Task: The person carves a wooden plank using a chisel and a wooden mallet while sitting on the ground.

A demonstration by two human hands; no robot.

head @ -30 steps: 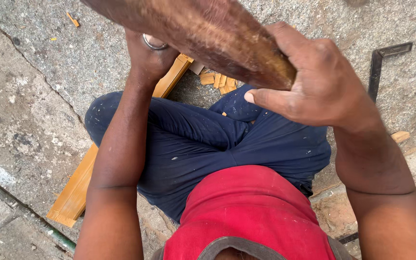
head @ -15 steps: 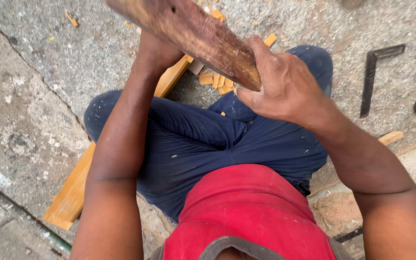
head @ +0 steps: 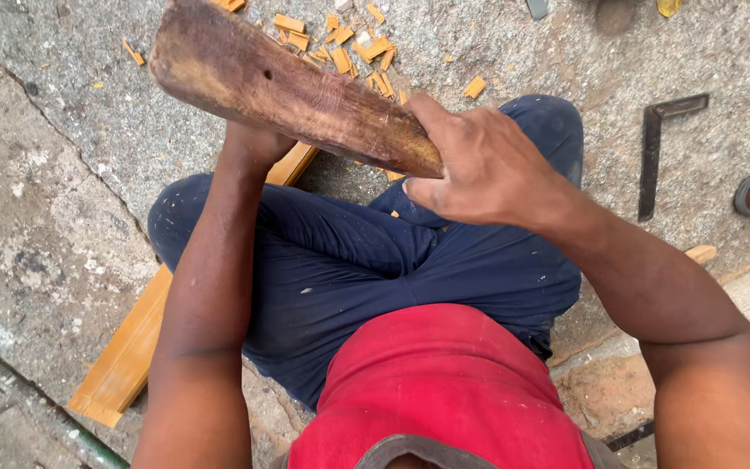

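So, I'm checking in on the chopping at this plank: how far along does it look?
Some cutting looks done: orange wood chips lie scattered on the concrete ground. In hand: the right hand grips a dark wooden club, raised; the left hand is mostly hidden beneath it, and what it holds cannot be seen. The long orange plank under the legs looks largely whole, so much seems left.
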